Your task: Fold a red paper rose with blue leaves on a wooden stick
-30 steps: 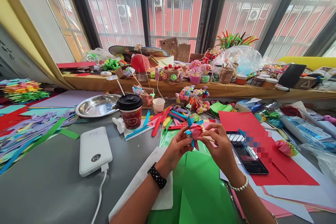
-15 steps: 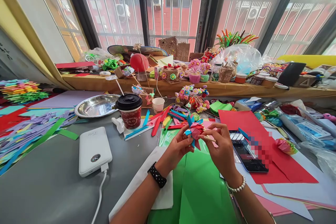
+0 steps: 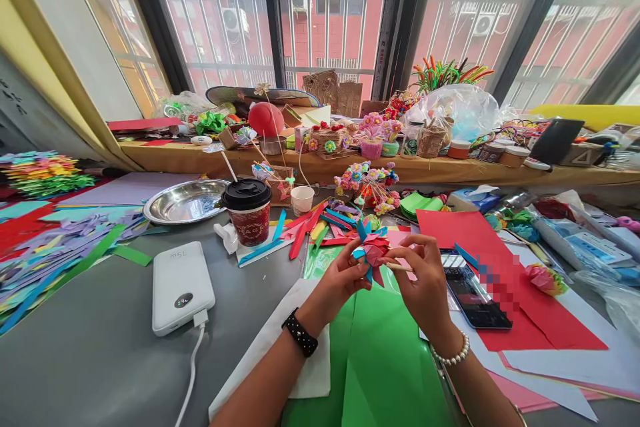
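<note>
My left hand [image 3: 345,273] pinches a folded paper flower [image 3: 376,248] with pink-red petals in the middle and blue pointed ones around it. My right hand [image 3: 420,270] holds a thin pale wooden stick [image 3: 399,267] between thumb and fingers, its tip against the flower's petals. Both hands are raised over green paper [image 3: 395,360] on the table. Just behind the flower lie loose folded paper strips [image 3: 307,230] in red, blue and yellow. The exact spot where the stick meets the paper is hidden by the fingers.
At left stand a white power bank [image 3: 183,287] with a cable, a lidded cup [image 3: 249,213] and a metal plate [image 3: 165,210]. A phone [image 3: 475,300] lies on red paper [image 3: 555,320] at right, near another paper flower [image 3: 546,278]. Crafts crowd the windowsill [image 3: 210,159].
Almost nothing differs. Both hands keep their hold on the flower and the stick, and the whole view has shifted very slightly.
</note>
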`<action>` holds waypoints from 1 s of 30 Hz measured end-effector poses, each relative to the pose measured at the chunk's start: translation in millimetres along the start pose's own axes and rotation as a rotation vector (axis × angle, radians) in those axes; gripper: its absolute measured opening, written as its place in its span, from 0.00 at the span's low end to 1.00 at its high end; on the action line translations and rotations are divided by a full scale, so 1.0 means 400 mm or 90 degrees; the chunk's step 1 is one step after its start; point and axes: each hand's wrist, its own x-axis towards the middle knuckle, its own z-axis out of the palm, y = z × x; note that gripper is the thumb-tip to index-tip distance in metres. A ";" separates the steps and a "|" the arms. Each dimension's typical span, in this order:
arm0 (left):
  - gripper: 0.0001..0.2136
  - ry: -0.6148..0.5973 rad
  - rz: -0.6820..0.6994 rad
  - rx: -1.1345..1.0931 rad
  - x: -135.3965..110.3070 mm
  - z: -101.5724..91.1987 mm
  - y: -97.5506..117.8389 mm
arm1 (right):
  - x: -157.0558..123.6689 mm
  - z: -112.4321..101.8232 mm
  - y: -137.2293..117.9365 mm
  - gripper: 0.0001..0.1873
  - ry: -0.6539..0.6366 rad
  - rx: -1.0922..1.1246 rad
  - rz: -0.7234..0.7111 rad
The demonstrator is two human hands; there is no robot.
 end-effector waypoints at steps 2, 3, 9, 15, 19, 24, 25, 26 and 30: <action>0.23 0.002 0.000 0.004 -0.002 0.003 0.001 | 0.000 0.000 0.000 0.07 -0.001 -0.004 0.000; 0.24 0.001 0.000 0.004 -0.003 0.003 0.001 | 0.000 0.000 0.000 0.07 -0.001 -0.007 0.000; 0.24 -0.002 -0.003 0.005 0.000 -0.001 0.000 | -0.001 0.000 0.000 0.09 0.002 -0.029 0.001; 0.25 -0.016 -0.011 0.011 0.002 -0.005 0.000 | -0.002 0.006 -0.001 0.09 0.021 -0.053 -0.018; 0.25 -0.007 -0.003 0.012 -0.002 0.001 0.001 | -0.005 0.007 0.001 0.08 0.040 -0.078 -0.041; 0.24 0.003 -0.004 0.013 -0.003 0.007 0.002 | -0.009 0.006 0.002 0.08 0.046 -0.093 -0.055; 0.24 0.003 -0.002 0.012 -0.003 0.006 0.002 | -0.009 0.007 0.001 0.08 0.049 -0.097 -0.053; 0.24 0.002 -0.001 0.010 -0.002 0.005 0.002 | -0.010 0.007 0.000 0.08 0.053 -0.100 -0.050; 0.26 -0.028 -0.016 0.008 0.003 -0.003 0.002 | -0.013 0.011 -0.002 0.09 0.066 -0.108 -0.048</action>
